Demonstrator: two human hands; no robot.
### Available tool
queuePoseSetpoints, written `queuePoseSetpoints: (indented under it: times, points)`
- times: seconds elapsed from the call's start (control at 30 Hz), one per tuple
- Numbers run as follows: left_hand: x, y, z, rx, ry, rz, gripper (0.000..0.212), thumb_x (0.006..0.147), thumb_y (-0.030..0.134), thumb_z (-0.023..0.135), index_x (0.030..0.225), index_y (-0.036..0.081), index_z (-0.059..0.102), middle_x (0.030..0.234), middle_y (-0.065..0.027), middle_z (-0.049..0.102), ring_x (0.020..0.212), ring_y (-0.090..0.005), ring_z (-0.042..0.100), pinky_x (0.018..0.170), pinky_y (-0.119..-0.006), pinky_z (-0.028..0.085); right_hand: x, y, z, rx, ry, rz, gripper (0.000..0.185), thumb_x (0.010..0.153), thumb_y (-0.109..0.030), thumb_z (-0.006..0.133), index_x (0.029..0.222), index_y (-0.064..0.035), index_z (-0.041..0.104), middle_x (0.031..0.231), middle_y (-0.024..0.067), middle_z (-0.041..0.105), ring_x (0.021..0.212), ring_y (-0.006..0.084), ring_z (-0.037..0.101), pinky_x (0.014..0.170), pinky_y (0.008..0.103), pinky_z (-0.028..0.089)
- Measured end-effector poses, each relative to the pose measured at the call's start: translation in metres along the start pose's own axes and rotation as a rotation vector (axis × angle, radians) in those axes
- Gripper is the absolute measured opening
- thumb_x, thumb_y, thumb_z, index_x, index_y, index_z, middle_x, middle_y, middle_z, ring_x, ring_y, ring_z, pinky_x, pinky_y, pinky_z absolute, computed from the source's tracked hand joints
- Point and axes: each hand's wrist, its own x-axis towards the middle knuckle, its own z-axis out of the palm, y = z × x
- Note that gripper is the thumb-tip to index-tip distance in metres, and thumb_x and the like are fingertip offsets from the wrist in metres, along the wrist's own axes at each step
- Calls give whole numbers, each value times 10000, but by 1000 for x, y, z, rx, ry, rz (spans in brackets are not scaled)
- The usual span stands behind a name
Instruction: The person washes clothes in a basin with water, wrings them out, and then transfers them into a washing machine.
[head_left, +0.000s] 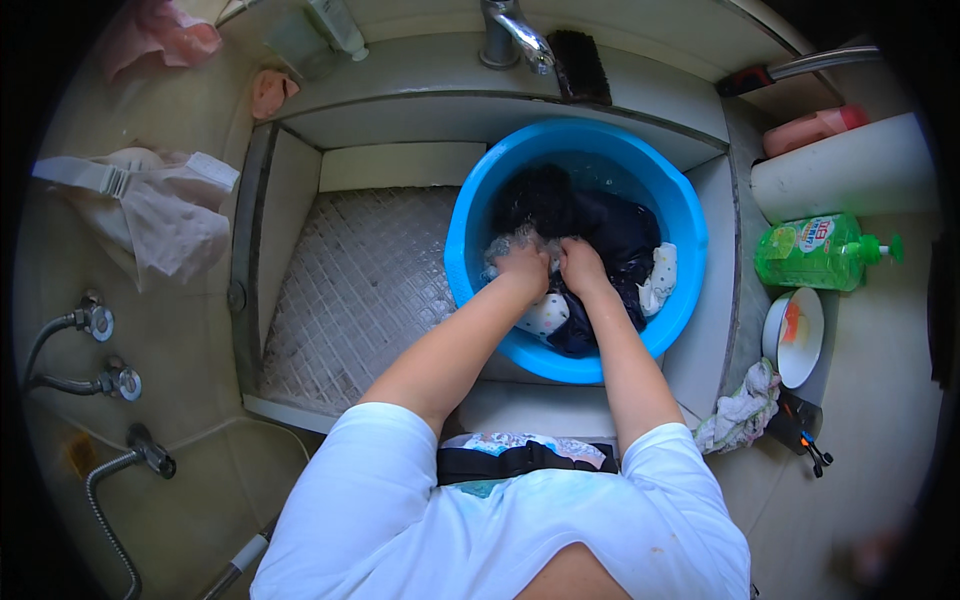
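Note:
A blue plastic basin (686, 300) stands in the tiled sink, holding water and wet laundry. Inside lie a dark navy garment (619, 225) and white cloth with coloured dots (546, 315); more dotted white fabric (660, 276) shows at the right. My left hand (525, 268) is curled into the wet laundry amid splashing water, its fingertips hidden. Close beside it, my right hand (583, 265) grips the laundry with curled fingers. Which layer of fabric each hand pinches is partly hidden.
Behind the basin are a chrome faucet (517, 37) and a dark scrub brush (580, 67). On the right ledge are a green pump bottle (810, 251), a white bowl (772, 330) and a crumpled rag (742, 412). A pale bra (165, 210) hangs at the left wall.

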Motion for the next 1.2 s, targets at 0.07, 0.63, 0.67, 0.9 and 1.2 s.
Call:
queuePoseSetpoints:
  times: [0.07,0.63,0.67,0.9,1.2]
  points:
    - [20,-6,-4,10,-167,29,591,790,127,553,1362,141,405,1409,-164,372,1202,-366,469,930,-477,441,9,5,9,-19,-128,151,213,800,-93,529,959,-4,639,957,240,620,936,392,586,819,442,474]
    - [-80,-23,-41,-1052,550,395,398,637,173,792,1001,114,642,1186,-146,566,1170,-356,472,955,-435,415,-66,-170,-201,890,-277,-311,153,865,-120,613,886,28,642,822,37,618,749,83,548,671,234,454]
    - [-96,-28,-44,-1040,672,434,349,634,155,803,949,100,663,1087,-145,623,1144,-325,514,944,-420,425,-74,-182,-209,893,-302,-350,154,863,-118,615,893,31,641,848,47,622,764,89,556,684,236,456]
    - [-214,-117,-91,-1602,537,493,295,715,23,737,988,73,636,1018,-22,624,924,-113,581,854,-278,462,-78,-216,-204,1655,-304,-402,269,933,-113,477,1113,79,530,1050,216,615,990,308,623,865,449,516]
    - [-274,-230,-25,-1268,957,78,406,654,48,773,1029,17,621,1031,-46,622,875,-113,599,800,-256,480,-78,-246,-82,1276,-654,-77,264,899,-189,589,1061,20,597,1020,93,626,937,160,607,812,347,536]
